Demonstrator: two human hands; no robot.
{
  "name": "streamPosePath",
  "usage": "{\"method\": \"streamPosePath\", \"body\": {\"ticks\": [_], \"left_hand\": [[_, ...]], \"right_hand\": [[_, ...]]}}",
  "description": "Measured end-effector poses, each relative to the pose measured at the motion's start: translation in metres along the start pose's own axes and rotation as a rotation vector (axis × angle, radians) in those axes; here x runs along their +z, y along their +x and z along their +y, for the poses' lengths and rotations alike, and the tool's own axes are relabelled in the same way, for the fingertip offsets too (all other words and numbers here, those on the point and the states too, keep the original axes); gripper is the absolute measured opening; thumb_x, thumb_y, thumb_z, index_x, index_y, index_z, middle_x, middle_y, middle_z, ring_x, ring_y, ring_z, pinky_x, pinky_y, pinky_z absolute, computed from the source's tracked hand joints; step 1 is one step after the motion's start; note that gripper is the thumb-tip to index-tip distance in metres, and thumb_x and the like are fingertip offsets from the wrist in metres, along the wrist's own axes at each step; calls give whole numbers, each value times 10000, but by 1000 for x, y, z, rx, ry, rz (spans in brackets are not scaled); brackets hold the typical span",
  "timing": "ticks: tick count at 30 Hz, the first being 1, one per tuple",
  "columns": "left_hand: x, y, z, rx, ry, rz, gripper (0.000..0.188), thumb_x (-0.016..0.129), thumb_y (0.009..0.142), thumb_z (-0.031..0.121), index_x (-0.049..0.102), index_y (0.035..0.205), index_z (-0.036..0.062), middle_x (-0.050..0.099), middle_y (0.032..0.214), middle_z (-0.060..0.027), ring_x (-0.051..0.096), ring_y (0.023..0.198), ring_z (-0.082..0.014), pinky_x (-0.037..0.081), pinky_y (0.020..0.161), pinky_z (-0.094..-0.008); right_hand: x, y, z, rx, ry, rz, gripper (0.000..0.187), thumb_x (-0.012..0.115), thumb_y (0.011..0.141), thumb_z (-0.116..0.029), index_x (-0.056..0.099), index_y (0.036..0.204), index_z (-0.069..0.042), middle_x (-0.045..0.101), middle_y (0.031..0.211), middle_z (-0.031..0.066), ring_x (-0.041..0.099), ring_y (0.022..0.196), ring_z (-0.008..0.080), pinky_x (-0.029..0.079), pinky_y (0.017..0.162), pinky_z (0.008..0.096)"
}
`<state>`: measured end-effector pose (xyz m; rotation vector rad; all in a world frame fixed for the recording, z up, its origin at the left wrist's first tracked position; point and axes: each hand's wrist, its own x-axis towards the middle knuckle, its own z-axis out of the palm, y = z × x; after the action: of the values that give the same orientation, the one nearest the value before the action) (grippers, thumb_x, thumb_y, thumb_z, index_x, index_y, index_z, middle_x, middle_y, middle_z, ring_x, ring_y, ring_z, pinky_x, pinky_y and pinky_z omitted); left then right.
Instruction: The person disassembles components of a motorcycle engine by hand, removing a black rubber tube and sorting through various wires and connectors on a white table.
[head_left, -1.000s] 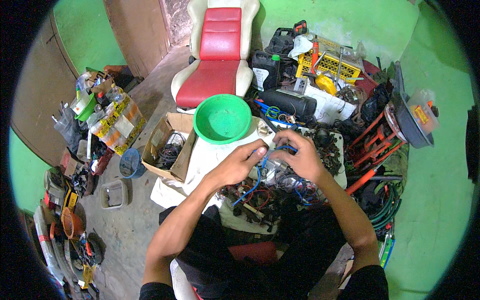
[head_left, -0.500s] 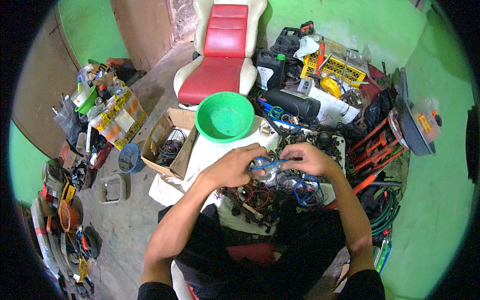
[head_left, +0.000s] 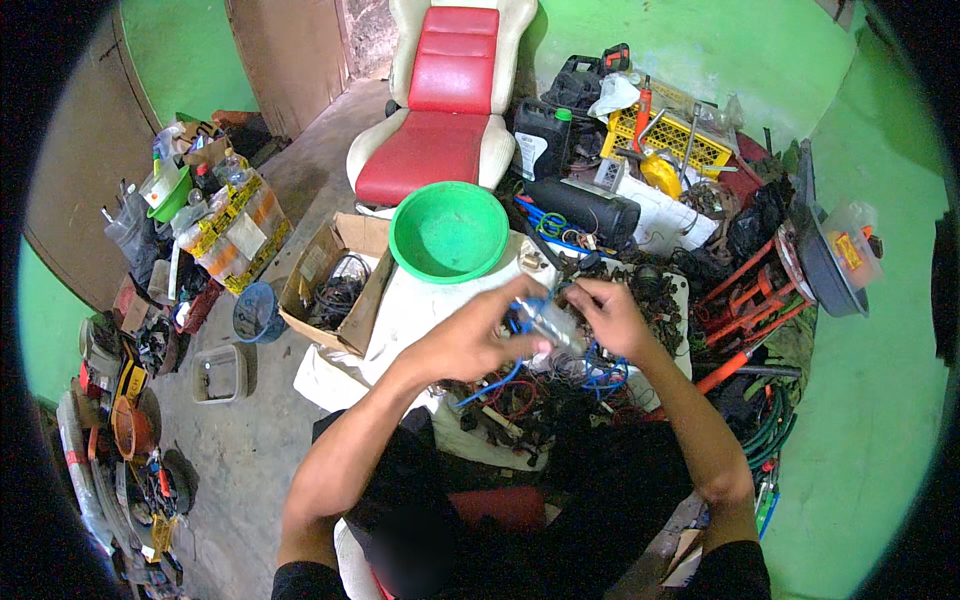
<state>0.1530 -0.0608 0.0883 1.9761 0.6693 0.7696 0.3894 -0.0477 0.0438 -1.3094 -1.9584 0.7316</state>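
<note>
My left hand [head_left: 478, 335] is closed around a shiny, clear-looking piece with blue wire [head_left: 550, 324], blurred by motion. A loose blue length of wire [head_left: 490, 385] hangs below that hand. Close by on the right, my right hand [head_left: 608, 316] has thumb and finger pinched together at the far end of the piece. What sits in that pinch is too small and blurred to make out. Beneath both hands lies a heap of tangled wires and small dark parts [head_left: 520, 410], with red and blue strands among them.
A green basin [head_left: 450, 262] stands on the white cloth beyond my hands, beside a cardboard box [head_left: 355, 325] of cables. Behind it is a red and white seat [head_left: 430, 155]. Tools, a black jerrycan [head_left: 541, 140] and a yellow crate [head_left: 690, 140] crowd the right.
The shiny piece has tilted in my left hand, and the blue wire now hangs down to the left. My right hand has shifted slightly right, away from the blue wire it pinched.
</note>
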Motion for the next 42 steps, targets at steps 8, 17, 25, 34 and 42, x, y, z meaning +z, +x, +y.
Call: {"method": "streamPosePath", "body": {"ticks": [8,17,25,34,42], "left_hand": [[-24,9,-31,-87,-842,526,332,546,942,303,479,1151,54,560,999,-44,511,866,-115,413,755,-289],[-48,11,-40,103,-1481,639,375,489,953,271,437,1235,29,504,1248,-150,449,1220,-310,339,1077,-542],[-80,13,-55,95,-1312,1005,358,424,987,273,482,1148,-42,564,1137,-169,560,1041,-272,461,985,-456],[-149,-30,-131,262,-862,1490,290,477,973,214,458,1064,-61,604,957,-175,633,857,-281,566,771,-403],[-132,-36,-80,192,-493,1490,339,491,968,281,353,1139,22,583,1001,-179,657,805,-285,588,643,-400]], "right_hand": [[32,-1,-23,66,425,-372,462,268,1023,-374,561,998,-17,509,652,4,458,597,87,366,544,235],[8,-3,-30,39,311,-203,659,145,986,-522,609,1081,-64,502,699,34,467,679,145,386,663,289],[-25,2,-18,130,-13,-179,378,419,978,-321,629,1043,-13,659,910,172,636,854,245,472,787,375],[22,-34,-79,-86,243,-736,259,536,943,-267,611,981,-22,606,751,80,548,639,141,462,619,315],[-32,-32,-74,76,605,107,279,510,954,-306,605,923,-46,533,669,-5,450,548,48,350,476,214]]}}
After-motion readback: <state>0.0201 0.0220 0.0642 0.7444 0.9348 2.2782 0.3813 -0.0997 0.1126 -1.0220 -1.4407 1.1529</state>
